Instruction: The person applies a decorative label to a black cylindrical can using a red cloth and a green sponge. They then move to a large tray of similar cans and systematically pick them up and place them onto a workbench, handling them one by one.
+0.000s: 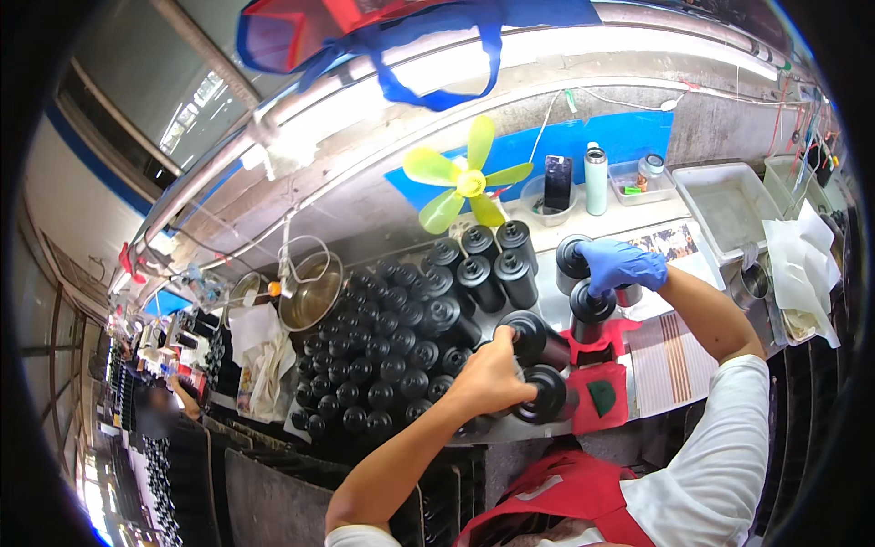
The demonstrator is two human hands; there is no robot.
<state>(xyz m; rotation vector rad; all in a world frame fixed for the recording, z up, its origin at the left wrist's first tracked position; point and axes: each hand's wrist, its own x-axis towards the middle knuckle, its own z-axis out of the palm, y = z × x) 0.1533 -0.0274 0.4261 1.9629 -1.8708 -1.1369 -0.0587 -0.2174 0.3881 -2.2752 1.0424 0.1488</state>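
My bare left hand (483, 376) grips at the rims of two black cylinders with stepped tops, the farther cylinder (526, 335) at its fingers and the nearer cylinder (545, 394) at its thumb. My right hand (629, 266), in a blue glove, is closed at the tops of two more black cylinders: a far one (573, 259) and a near one (592, 304). Its palm hides part of both. The near one stands by a red holder (602, 346). Left of my hands, many black cylinders (374, 356) stand packed together.
A green fan (469, 182) stands behind the cylinders. Along the wall are a pale green bottle (595, 180), a phone (558, 185) and a grey tray (729, 210). A striped sheet (674, 365) lies right of a red pad (600, 398). A metal bowl (312, 292) sits left.
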